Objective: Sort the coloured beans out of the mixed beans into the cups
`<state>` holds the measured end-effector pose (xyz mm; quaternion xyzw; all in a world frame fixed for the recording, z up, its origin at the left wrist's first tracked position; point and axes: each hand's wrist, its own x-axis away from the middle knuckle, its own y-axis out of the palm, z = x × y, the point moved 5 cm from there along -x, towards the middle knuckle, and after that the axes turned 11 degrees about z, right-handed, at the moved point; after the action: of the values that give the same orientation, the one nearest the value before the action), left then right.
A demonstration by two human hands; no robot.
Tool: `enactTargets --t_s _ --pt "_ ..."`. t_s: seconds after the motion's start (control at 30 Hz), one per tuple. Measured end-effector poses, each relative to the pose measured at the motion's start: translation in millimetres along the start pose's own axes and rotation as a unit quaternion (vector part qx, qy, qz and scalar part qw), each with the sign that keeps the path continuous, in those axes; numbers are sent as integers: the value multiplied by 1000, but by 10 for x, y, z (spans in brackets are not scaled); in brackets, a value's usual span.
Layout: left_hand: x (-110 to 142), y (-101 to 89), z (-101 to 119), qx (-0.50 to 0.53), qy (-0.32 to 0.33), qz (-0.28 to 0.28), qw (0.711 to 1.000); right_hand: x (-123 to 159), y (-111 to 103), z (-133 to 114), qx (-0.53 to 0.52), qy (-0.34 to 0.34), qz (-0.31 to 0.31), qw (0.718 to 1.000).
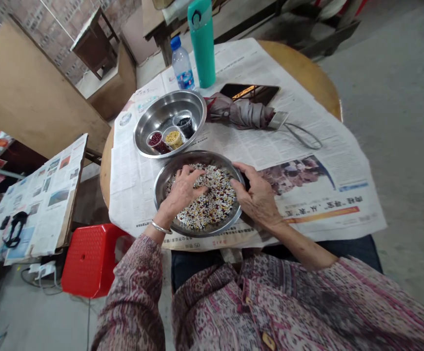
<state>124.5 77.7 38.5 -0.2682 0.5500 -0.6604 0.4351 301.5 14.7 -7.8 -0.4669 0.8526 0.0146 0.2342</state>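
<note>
**Seated person's hands at a bowl of mixed grains.** Left hand [180,190], wearing a metal bangle [161,227], is relaxed, not clenched, with fingers spread and pressed into the mixed grains [208,207]. The white, yellow and dark grains fill the base of a shallow steel bowl [197,156], which lies at the table's near edge. Right hand [257,199] lies against the bowl's right rim; whether it grips the rim cannot be told. The bowl rests on newspaper [307,146] spread over a round wooden table [299,68]. Just behind stands a second steel bowl [168,100] containing three small clear cups: dark red beans [155,140], yellow grains [174,140] and black seeds [186,126]. Farther back are a plastic water bottle [181,63] and a teal flask [201,44]. A folded umbrella [237,111] lies beside the rear bowl, near a phone [250,92].
</note>
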Motion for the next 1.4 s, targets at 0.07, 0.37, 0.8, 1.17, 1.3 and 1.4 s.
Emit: enactTargets --t_s 0.07,0.37,0.8,1.17,1.3,1.4 --pt "-38 53 83 38 36 -38 998 -1 3 3 1 2 -1 1000" --pt "535 -247 216 62 75 -123 988 -1 7 22 7 -7 6 1000" --pt "352 -120 -36 15 -6 2 1000 0 0 23 6 -4 1 1000" --pt "327 23 220 62 57 -78 993 -4 -2 22 11 -2 -5 1000" --pt "334 24 259 91 49 -73 992 -7 0 28 12 -3 -5 1000" --pt "429 -132 211 112 21 -48 992 -9 -1 22 11 -6 -5 1000"
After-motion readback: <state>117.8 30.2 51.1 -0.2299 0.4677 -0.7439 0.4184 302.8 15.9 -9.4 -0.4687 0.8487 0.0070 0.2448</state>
